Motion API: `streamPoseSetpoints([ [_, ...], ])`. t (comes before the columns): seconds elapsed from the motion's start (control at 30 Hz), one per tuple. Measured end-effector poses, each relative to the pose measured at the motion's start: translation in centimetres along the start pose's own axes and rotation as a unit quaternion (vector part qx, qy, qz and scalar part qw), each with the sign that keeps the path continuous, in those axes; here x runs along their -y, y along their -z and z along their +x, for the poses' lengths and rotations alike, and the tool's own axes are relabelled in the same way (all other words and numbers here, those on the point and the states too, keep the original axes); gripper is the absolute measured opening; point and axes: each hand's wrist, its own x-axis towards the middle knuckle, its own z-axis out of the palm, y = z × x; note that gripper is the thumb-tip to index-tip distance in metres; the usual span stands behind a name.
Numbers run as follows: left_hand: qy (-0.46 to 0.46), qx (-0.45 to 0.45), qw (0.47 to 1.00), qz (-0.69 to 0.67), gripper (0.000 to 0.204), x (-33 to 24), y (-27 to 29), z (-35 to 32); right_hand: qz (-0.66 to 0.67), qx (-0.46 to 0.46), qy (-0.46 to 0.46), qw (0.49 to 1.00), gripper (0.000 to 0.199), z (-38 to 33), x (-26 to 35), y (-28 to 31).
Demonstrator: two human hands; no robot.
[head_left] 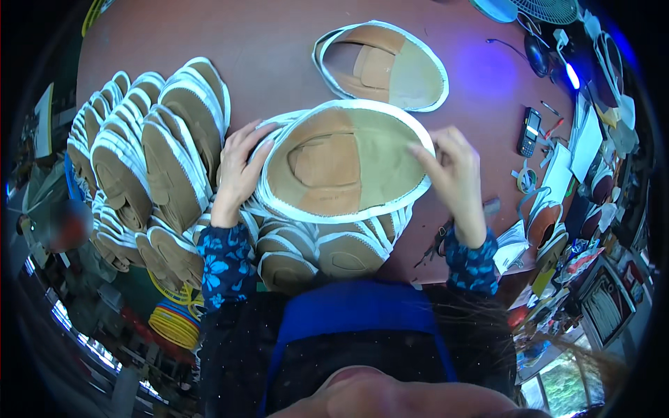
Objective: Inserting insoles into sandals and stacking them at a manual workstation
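The white-rimmed shoe piece (394,164) lies between the hands: the right hand (456,164) pinches its rim, thumb inside, while the left hand (240,164) curls against the opposite edge, its grip unclear. This piece looks mid-handling; a second shoe piece (418,73) lies beyond the hands. Stacked pieces (167,153) crowd left of the left hand; which are finished cannot be told. Beneath is a reddish-brown table (279,52); right of the right hand, a black handset (529,131); farther off, a fan (547,8).

No wording that could be read, a small faint mark (331,196) that stood on the tan lining (327,205) of the central white-rimmed shoe piece (390,157), too tiny to decipher, a dark handset (529,132) whose screen (533,120) and keys (528,141) were likewise illegible
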Motion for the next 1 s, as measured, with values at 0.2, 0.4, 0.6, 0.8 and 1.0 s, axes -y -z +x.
streamPoseSetpoints([
  [0.2,0.026,-0.025,0.999,0.002,0.036,0.3,-0.4,-0.1,0.009,-0.125,0.053,0.991,0.013,-3.3,1.3,-1.3],
  [0.4,0.051,-0.006,0.999,0.010,0.035,1.0,-0.5,0.1,0.040,-0.102,-0.062,0.992,0.016,-1.6,0.6,-0.9],
  [0.6,0.003,-0.008,0.999,-0.046,0.035,0.7,0.0,1.6,0.075,-0.081,-0.099,0.989,0.019,-0.6,-0.5,-0.6],
  [0.8,0.009,0.000,0.990,-0.142,0.035,-1.2,-0.8,3.4,0.331,-0.222,-0.089,0.913,0.026,3.7,-3.3,3.3],
  [1.0,0.013,-0.040,0.991,-0.126,0.030,-1.2,-1.5,2.5,0.313,-0.383,-0.007,0.869,0.025,18.0,-9.4,4.4],
])
